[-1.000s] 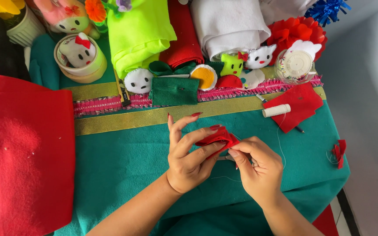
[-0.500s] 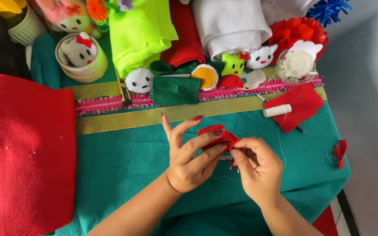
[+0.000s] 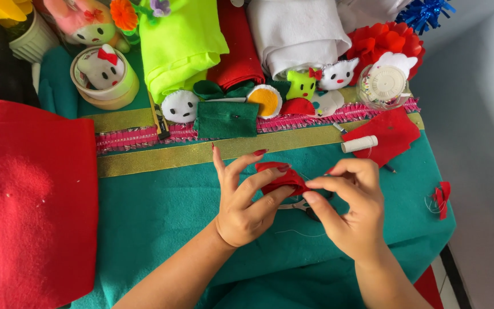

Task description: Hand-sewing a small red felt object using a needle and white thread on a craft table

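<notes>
Two hands work over the teal felt cloth [image 3: 144,229] that covers the table. One small red felt piece [image 3: 281,177] sits between them, above the middle of the cloth near its front edge. The left hand [image 3: 247,200] pinches it with thumb and two fingers, while the other fingers stick up, spread apart. The right hand [image 3: 350,206] has thumb and finger pressed together at the piece's right end. The piece is folded and longer than wide. It lies left to right, tilted a little down to the right.

One white thread spool [image 3: 359,143] lies near the right edge on one red felt scrap [image 3: 395,134]. One round pin box [image 3: 383,86] stands behind it. One big red felt sheet [image 3: 30,200] covers the left side.
</notes>
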